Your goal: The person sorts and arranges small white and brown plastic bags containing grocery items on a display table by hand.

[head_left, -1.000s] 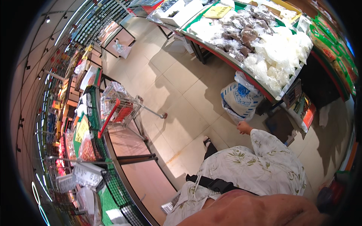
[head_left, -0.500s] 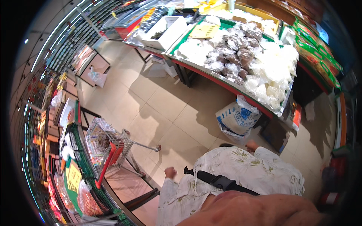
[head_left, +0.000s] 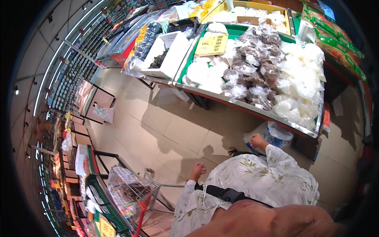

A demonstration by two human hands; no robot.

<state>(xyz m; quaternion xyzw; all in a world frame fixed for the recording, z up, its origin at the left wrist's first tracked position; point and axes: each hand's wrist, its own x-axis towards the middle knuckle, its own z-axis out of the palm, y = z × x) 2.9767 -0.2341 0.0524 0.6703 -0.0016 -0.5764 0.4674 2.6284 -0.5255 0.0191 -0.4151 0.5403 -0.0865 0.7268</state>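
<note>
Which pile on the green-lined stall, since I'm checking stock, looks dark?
The middle pile of bags: its contents look brown; the left pile and right pile look white.

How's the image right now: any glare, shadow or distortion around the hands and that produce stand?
Head view: white bags on the stand partly wash out in bright light; head view: dark shadows lie across the floor; head view: left hand and right hand look slightly soft; head view: ceiling lines bow toward the black rim.

The sack seems blue and white, the garment leafy white.
</note>
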